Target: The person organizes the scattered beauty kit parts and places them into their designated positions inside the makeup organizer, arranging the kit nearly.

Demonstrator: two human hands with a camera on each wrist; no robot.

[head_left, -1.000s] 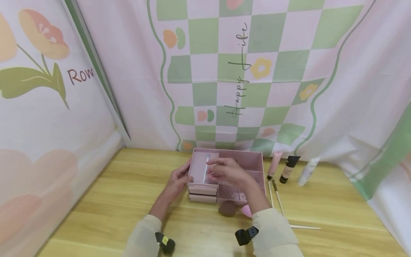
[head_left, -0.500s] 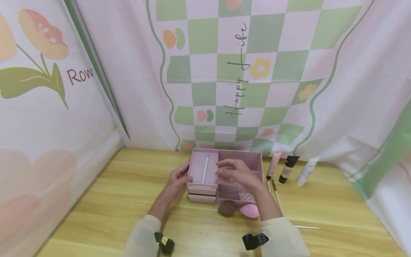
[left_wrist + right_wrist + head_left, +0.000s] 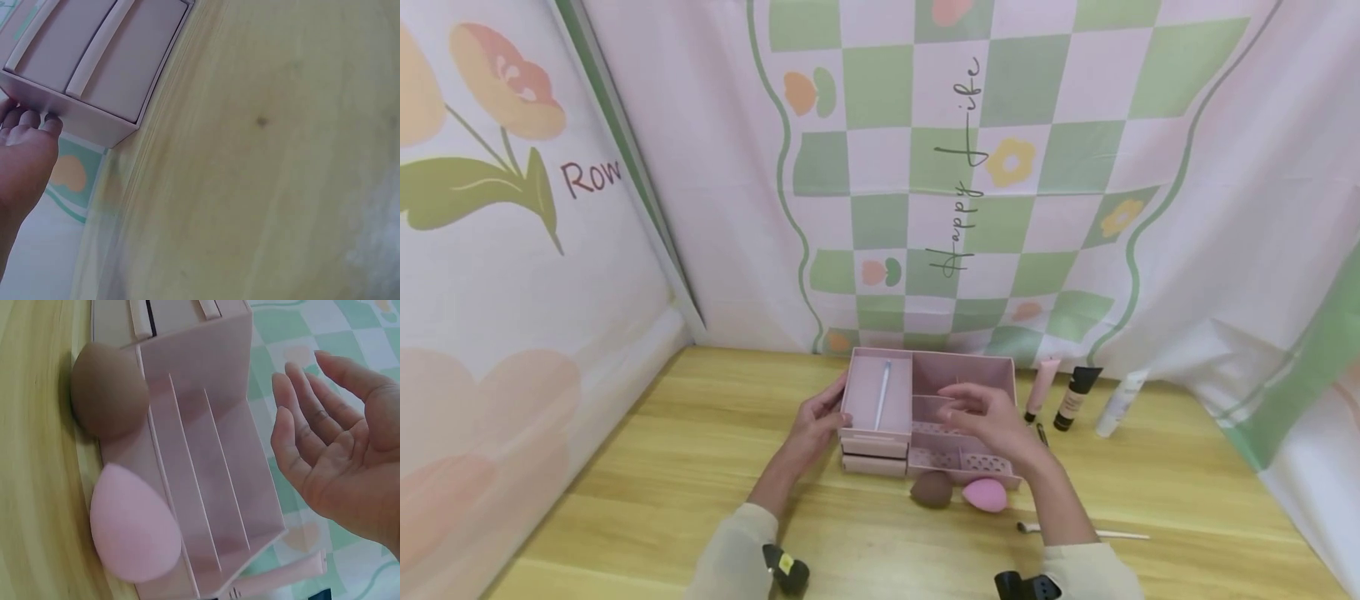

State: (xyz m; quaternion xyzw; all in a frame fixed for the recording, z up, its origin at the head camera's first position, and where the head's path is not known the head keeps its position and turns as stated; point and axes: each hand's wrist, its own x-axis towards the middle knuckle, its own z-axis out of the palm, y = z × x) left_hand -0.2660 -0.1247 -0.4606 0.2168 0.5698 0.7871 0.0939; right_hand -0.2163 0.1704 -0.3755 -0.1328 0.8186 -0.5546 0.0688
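Note:
A pink makeup organizer (image 3: pixel 874 444) stands against the back curtain, with drawers at its left and divided compartments at its right. My left hand (image 3: pixel 809 427) holds its left side, the thumb at the front corner; in the left wrist view bent fingers touch the side wall. On the tray above the drawers lies a slim white pencil-like stick (image 3: pixel 883 393). Over the right compartments hovers my right hand (image 3: pixel 996 421), its fingers loosely bent around nothing, as the right wrist view (image 3: pixel 350 450) confirms. A brown makeup sponge (image 3: pixel 931 490) and a pink makeup sponge (image 3: pixel 985 495) lie before the organizer.
To the right of the organizer stand a pink tube (image 3: pixel 1041 387), a black-capped beige tube (image 3: pixel 1075 398) and a white bottle (image 3: pixel 1122 404). Thin makeup brushes (image 3: pixel 1123 535) lie on the wooden table (image 3: pixel 647 500), partly hidden by my right forearm.
My right hand has moved away from the white stick, rightward over the compartments, uncovering the stick on the tray and the pink sponge. My left hand stays at the organizer's side.

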